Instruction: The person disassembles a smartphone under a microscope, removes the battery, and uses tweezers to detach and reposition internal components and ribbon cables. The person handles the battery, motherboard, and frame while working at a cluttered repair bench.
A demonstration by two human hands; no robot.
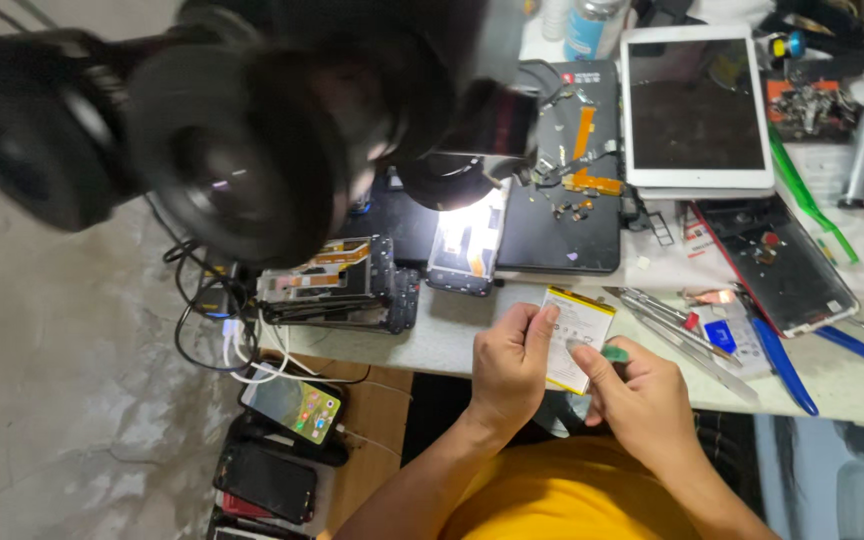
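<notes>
L hand is clamped on a flat white rectangular phone battery w/ yellow edge: thumb pressed across its top-left corner, other fingers curled behind it. Battery is held tilted, just over the near edge of the pale grey worktable, about mid-length of that edge. R hand is pinched shut on a small green plastic pick, thumb and forefinger together; forefinger tip touches the battery's right side. Both hands sit close together, nearly touching, above the yellow shirt.

On the table just right of the battery: metal tweezers lying slantwise, then a blue plastic pry tool near the front edge. Farther back, a black phone w/ red rim, back open, lies at an angle. A white tablet, dark screen up, lies toward the far edge. Beside it on the left, a black mat w/ orange flex cables and small parts. A stripped phone frame lies at the table's left end, and a lit phone board sits under the black microscope head, which fills the upper-left, blurred. Below the table's left end, on a brown shelf: a phone w/ lit screen and a dark phone.
</notes>
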